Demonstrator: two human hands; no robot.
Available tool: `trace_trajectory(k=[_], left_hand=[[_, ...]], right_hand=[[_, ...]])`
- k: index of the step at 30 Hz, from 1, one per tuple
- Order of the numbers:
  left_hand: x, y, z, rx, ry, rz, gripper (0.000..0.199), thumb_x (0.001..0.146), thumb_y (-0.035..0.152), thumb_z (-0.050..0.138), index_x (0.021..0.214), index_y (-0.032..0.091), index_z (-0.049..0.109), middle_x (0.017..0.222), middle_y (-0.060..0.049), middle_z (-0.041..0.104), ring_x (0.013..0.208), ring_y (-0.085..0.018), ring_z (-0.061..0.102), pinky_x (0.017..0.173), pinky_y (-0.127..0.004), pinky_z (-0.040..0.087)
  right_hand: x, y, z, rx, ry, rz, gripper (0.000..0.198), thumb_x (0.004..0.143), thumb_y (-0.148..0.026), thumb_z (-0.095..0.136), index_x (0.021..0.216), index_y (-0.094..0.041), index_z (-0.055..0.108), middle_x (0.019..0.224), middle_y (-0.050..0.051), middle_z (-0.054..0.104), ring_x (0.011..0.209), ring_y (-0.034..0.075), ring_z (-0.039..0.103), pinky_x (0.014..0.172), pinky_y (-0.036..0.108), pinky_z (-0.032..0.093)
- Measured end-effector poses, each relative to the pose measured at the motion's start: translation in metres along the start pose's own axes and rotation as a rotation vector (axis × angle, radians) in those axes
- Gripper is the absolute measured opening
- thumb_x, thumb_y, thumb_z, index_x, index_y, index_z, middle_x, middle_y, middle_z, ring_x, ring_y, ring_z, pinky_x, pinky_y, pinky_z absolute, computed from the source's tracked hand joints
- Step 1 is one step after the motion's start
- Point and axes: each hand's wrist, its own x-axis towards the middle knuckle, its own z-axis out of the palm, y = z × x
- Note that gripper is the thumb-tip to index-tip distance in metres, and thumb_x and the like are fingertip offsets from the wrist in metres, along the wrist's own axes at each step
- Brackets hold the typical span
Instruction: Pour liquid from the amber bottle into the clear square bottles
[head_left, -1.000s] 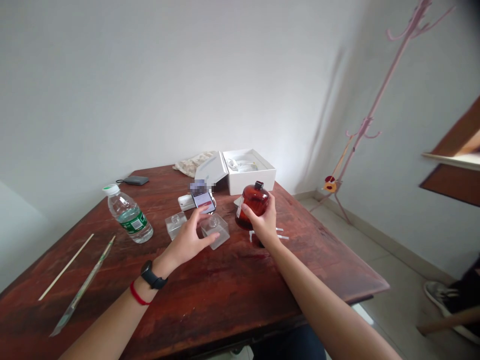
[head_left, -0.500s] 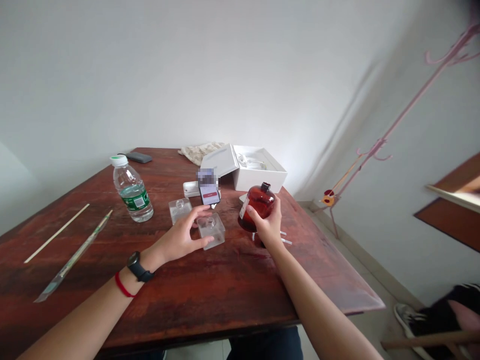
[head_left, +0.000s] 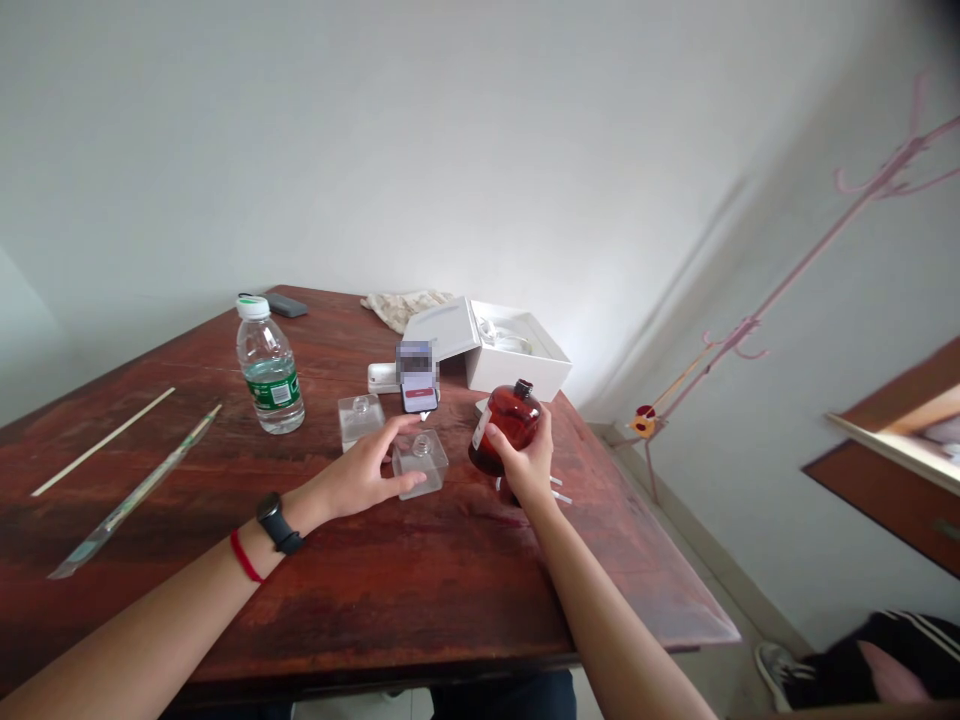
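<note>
My right hand (head_left: 525, 462) is wrapped round an amber bottle (head_left: 508, 425) with a pale label. The bottle is held above the table, its neck uncapped and tilted slightly. Thumb in front and fingers behind, my left hand (head_left: 371, 472) curves about the left side of a clear square bottle (head_left: 426, 462) with a short open neck, which stands on the table. Part of that bottle is hidden by the thumb. Just behind my left hand stands a second clear square bottle (head_left: 361, 418). Below the amber bottle, white thin sticks (head_left: 559, 492) and a dark object are partly hidden by my right hand.
A phone (head_left: 418, 385) leans against a white case (head_left: 382, 377). Behind are an open white box (head_left: 521, 365) and a cloth (head_left: 401, 308). To the left are a water bottle (head_left: 274, 385), a thin stick (head_left: 105, 440) and a wrapped stick (head_left: 139, 490). Another person's shoe (head_left: 780, 672) shows lower right.
The view has shifted a little. The amber bottle in my right hand sits slightly lower and further left in the picture. My left hand keeps its place at the clear square bottle.
</note>
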Motion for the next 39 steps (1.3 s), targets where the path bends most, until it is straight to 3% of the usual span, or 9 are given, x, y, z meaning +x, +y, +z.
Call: trace_trajectory(k=[4,21,30,39], left_hand=[[-0.0009,-0.0002,0.001,0.024,0.025,0.011,0.07,0.093,0.044,0.077,0.155,0.03,0.049,0.15,-0.014,0.066,0.121,-0.034,0.073,0.103,-0.05,0.062],[-0.0003,0.0016,0.0008,0.044,-0.008,0.023,0.069,0.096,0.045,0.073,0.158,0.029,0.047,0.156,-0.013,0.063,0.128,-0.034,0.071,0.111,-0.051,0.057],[-0.0018,0.0041,0.0001,0.05,0.025,0.045,0.067,0.094,0.043,0.075,0.155,0.029,0.051,0.151,-0.013,0.068,0.12,-0.034,0.075,0.106,-0.049,0.061],[-0.0019,0.0052,-0.0013,0.061,0.009,0.04,0.064,0.094,0.042,0.076,0.153,0.03,0.053,0.153,-0.012,0.067,0.127,-0.035,0.073,0.108,-0.049,0.06]], right_hand=[[-0.0007,0.0014,-0.0004,-0.01,-0.017,-0.009,0.069,0.075,-0.048,0.089,0.131,-0.025,0.057,0.122,0.01,0.076,0.114,0.033,0.072,0.106,0.055,0.055],[-0.0016,0.003,-0.0009,-0.035,-0.053,-0.015,0.071,0.074,-0.049,0.09,0.132,-0.025,0.058,0.124,0.01,0.076,0.116,0.034,0.072,0.106,0.055,0.056],[-0.0036,0.0041,-0.0011,-0.043,-0.084,-0.027,0.071,0.075,-0.048,0.09,0.134,-0.025,0.056,0.126,0.011,0.075,0.118,0.034,0.072,0.108,0.056,0.055],[-0.0057,0.0053,-0.0002,-0.052,-0.081,-0.03,0.068,0.076,-0.046,0.089,0.133,-0.026,0.058,0.128,0.011,0.074,0.116,0.033,0.072,0.106,0.054,0.057]])
